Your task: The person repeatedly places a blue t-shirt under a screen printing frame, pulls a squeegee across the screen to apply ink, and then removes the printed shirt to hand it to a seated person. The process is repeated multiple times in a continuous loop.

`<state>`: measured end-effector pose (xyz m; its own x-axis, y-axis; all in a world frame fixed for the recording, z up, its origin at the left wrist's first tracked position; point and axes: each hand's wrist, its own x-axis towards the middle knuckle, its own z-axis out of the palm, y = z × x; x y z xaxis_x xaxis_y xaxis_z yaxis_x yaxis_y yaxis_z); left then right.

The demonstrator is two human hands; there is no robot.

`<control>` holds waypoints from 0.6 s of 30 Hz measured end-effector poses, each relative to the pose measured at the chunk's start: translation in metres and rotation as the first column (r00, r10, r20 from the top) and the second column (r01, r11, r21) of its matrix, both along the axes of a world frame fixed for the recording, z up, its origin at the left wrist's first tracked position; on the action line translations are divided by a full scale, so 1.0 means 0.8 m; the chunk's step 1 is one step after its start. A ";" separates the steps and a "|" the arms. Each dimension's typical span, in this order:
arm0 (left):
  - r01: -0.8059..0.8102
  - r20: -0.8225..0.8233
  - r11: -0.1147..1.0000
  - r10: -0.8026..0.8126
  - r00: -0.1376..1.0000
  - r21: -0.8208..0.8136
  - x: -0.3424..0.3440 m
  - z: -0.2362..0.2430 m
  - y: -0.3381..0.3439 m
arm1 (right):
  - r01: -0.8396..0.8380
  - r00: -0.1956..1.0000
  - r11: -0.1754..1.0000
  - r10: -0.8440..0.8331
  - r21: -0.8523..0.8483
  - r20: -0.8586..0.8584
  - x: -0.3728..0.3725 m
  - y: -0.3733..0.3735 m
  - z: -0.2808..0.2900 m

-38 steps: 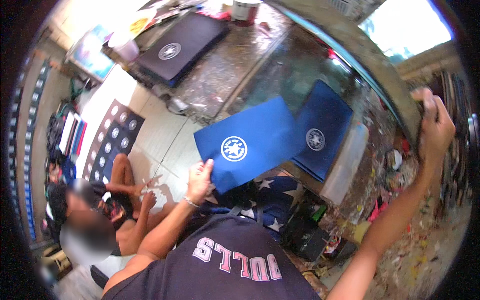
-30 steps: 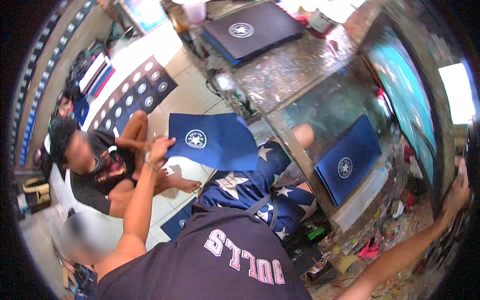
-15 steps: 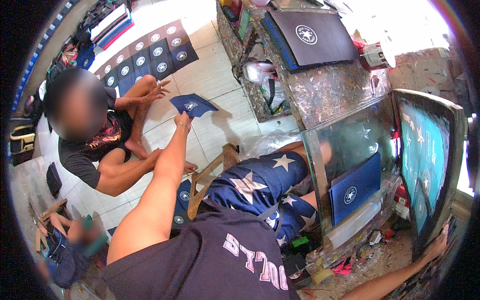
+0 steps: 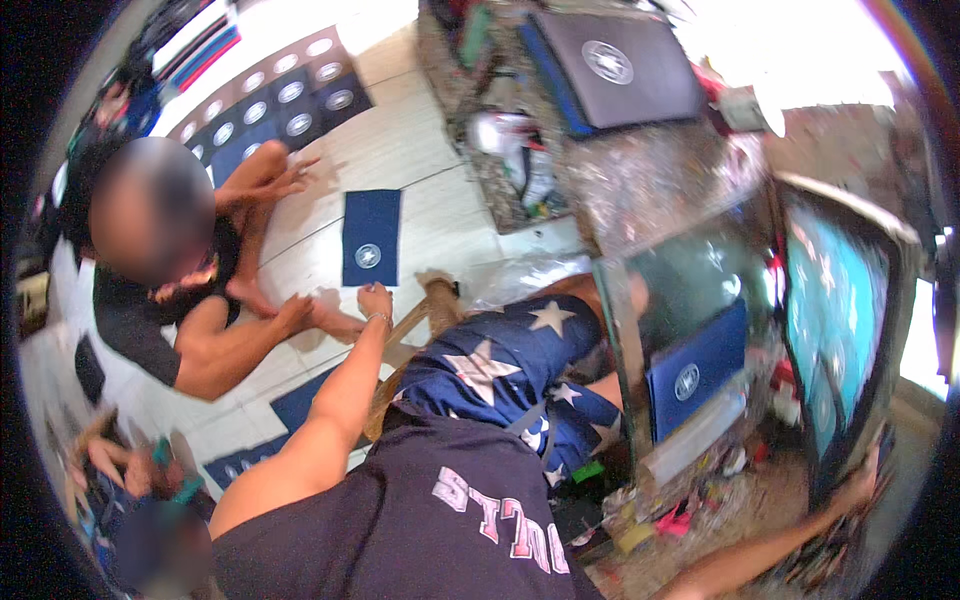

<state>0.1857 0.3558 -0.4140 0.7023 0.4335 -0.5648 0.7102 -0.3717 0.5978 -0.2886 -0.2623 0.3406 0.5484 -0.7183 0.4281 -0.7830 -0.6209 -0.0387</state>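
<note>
My left hand [image 4: 375, 302] reaches out over the tiled floor, its fingers closed at the near edge of a navy blue sheet [image 4: 370, 225]. A round white star emblem is printed near that edge, and the sheet looks flat. Low on the right, my right hand [image 4: 862, 484] grips the lower edge of a tilted screen-printing frame [image 4: 905, 290] with turquoise mesh; its fingertips are partly hidden. Beside the frame, several navy sheets [image 4: 697, 378] with a similar emblem lie on the glass-topped table [image 4: 618, 330].
A person [image 4: 150, 310] sits on the floor at the left. Printed sheets [image 4: 270, 105] lie in rows behind them, with more navy sheets [image 4: 300, 398] near my left arm. A dark stack of sheets [image 4: 640, 70] sits on the stained bench [image 4: 640, 185]. A wooden stool [image 4: 438, 300] stands near my legs.
My left hand has lowered and moved nearer to me. The navy sheet, bent and raised before, now looks flat with its emblem facing up. My right hand stays on the frame; the view shifted slightly.
</note>
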 end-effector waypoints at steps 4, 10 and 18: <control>0.529 0.561 0.809 -0.322 0.762 -0.255 0.012 0.228 -0.113 | -0.077 0.997 0.993 0.079 -0.095 0.018 0.043 0.023 -0.011; 0.951 0.913 -0.269 -0.331 -0.239 0.151 -0.119 0.494 -0.312 | -0.054 0.988 0.995 0.066 -0.089 0.141 0.132 0.074 -0.008; 0.363 0.613 -0.640 0.218 -0.760 0.677 -0.366 0.471 -0.449 | 0.037 0.987 0.953 0.012 -0.299 0.160 0.204 0.135 -0.015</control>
<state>-0.1071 -0.0030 -0.0369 -0.6812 -0.5407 0.4936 -0.3518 0.8330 0.4271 -0.1252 -0.1542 0.3288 0.4474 -0.5493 0.7057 -0.7900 -0.6126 0.0239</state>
